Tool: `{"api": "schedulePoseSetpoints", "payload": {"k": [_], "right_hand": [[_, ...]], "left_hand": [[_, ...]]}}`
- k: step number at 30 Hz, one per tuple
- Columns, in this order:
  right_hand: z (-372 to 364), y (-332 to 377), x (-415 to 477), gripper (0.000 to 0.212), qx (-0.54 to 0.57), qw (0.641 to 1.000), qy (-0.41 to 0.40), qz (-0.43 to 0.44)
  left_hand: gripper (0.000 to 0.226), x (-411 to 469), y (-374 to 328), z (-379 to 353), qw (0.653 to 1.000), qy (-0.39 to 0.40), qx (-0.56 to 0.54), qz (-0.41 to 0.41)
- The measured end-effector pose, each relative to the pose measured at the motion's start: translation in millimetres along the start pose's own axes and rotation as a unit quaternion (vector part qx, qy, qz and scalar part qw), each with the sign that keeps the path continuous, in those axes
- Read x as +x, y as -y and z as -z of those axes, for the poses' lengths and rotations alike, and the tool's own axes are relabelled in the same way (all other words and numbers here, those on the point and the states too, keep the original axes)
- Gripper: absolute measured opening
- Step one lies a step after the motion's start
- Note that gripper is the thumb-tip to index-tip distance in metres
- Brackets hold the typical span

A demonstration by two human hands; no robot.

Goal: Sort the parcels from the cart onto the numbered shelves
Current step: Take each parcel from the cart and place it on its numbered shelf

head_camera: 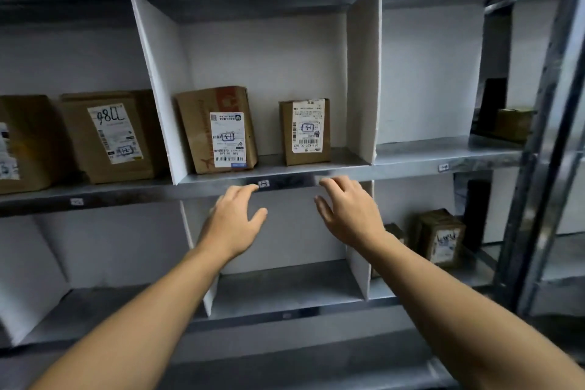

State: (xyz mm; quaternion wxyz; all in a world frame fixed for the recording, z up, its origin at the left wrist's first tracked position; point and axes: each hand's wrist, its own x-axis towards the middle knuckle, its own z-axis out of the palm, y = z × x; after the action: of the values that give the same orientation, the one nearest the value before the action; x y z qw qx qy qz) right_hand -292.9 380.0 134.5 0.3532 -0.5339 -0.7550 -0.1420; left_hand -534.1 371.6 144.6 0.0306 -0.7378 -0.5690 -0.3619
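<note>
Though near, parcels (221, 133) above fingers (340, 184).

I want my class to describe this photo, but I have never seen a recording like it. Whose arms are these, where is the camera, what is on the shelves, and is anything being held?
There is no machine here. A person wears a wide-angle camera on the head, so you look forward and down along their own bare arms. The left hand and the right hand are both open and hold nothing. They are raised in front of the edge of a grey metal shelf, near a small tag. White dividers split the shelves into compartments. In the middle compartment stand a larger parcel and a smaller parcel, both cardboard with printed labels. A hand-numbered parcel stands to the left, and a lower parcel sits at bottom right. The cart is not in view.
</note>
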Motion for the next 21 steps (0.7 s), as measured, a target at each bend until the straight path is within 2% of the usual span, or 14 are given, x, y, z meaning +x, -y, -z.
{"api": "schedulePoseSetpoints", "payload": {"k": [4, 10, 16, 21], "right_hand": [[13, -7, -67, 0.036, -0.094, 0.993, 0.065, -0.012], [48, -50, -168, 0.040, -0.170, 0.970, 0.134, -0.106], [112, -110, -261, 0.042, -0.233, 0.940, 0.143, -0.206], [178, -172, -343, 0.047, -0.279, 0.903, 0.149, -0.292]], "left_hand": [[0.052, -43, -17, -24, 0.997, 0.057, 0.035, -0.034], [0.051, -90, -78, -73, 0.983, 0.124, 0.047, -0.125], [0.053, -115, -179, -133, 0.957, 0.171, 0.017, -0.234], [0.054, -139, -291, -190, 0.929, 0.214, -0.030, -0.300]]}}
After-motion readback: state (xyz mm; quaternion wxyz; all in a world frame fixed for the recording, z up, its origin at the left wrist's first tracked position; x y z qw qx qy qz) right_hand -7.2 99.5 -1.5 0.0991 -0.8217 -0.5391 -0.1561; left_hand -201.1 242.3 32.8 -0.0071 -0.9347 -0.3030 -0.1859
